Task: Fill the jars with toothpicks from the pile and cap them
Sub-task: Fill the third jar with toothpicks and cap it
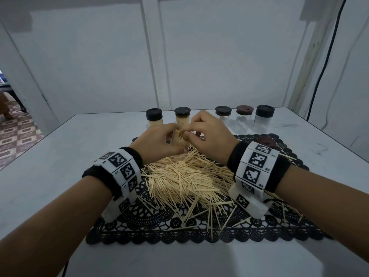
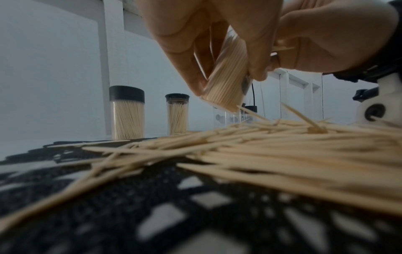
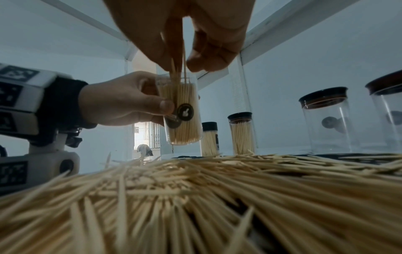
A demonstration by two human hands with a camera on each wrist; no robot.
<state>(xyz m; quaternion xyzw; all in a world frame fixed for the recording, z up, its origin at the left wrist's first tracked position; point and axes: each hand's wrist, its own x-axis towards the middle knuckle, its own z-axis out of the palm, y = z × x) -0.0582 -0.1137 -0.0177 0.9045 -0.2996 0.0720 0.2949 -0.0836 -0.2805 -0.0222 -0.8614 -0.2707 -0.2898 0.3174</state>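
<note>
Toothpicks (image 1: 185,180) on black lace mat (image 1: 199,232), white table (image 1: 60,148), white walls.

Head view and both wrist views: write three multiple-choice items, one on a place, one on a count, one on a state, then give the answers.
1. Where does the loose toothpick pile lie?
A. on the black lace mat
B. on the floor
C. inside a drawer

2. How many capped jars stand at the table's back?
A. two
B. five
C. nine

3. The jar in the left hand is:
A. empty
B. capped
C. uncapped, nearly full

Answers: 1 A, the pile rests on the mat. 2 B, the head view shows five lids in a row. 3 C, the right hand feeds toothpicks into its open mouth.
</note>
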